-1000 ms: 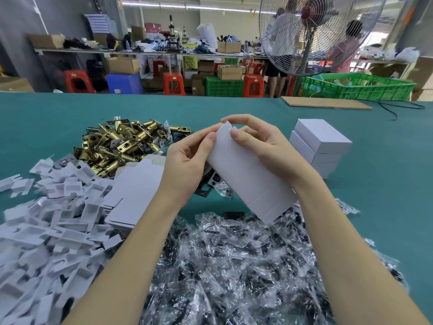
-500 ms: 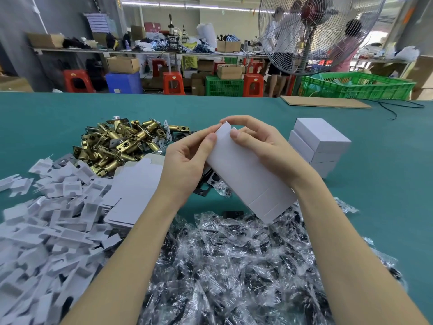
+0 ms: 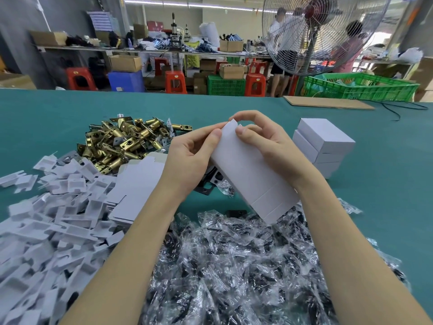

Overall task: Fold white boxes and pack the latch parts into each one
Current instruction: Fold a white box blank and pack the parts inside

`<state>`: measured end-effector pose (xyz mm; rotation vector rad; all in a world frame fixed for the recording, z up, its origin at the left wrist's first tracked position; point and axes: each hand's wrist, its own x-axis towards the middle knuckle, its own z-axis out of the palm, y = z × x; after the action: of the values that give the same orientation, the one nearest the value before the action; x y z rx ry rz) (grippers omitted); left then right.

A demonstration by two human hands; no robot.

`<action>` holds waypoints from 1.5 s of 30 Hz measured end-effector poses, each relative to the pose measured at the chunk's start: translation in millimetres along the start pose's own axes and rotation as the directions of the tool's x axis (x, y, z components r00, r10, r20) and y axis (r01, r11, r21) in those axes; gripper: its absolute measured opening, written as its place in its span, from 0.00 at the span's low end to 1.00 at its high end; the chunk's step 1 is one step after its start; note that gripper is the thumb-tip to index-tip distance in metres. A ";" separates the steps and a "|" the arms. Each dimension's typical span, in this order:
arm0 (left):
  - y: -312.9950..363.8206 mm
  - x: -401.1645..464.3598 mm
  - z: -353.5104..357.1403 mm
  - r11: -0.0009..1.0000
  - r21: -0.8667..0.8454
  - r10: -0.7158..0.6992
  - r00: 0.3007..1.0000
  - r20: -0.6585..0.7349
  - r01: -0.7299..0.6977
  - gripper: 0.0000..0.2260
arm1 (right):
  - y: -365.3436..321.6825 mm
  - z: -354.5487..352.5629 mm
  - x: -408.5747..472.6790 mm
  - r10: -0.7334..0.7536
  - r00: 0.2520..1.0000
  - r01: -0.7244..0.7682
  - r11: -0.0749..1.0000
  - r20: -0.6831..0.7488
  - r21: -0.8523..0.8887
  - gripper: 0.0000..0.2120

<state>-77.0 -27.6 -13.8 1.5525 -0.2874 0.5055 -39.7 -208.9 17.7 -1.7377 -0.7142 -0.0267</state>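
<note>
Factory packing floor: long green worktable [image 3: 70, 113], cluttered benches [image 3: 164, 49], plastic crates [image 3: 360, 89], industrial fan [image 3: 323, 34]

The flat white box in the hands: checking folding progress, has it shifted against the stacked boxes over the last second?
No. The flat white box sits as before beside the stacked boxes.

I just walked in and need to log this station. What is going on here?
A person is folding a flat white box blank, pinching its top edge with the left hand and the right hand above the green table. Closed white boxes are stacked to the right. Brass latches, white inserts and bagged parts lie in piles, so packing is not finished.
</note>
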 end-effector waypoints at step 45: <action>-27.2 -8.1 23.5 0.743 -0.328 -0.610 0.792 0.026 0.583 0.15 | 44.2 -16.9 -3.1 0.268 0.963 -0.267 0.963 0.041 -0.018 0.15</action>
<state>-67.8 -50.4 -41.2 1.2059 0.1993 0.0034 -15.6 -230.4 -17.0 -1.8385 -0.5053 0.1928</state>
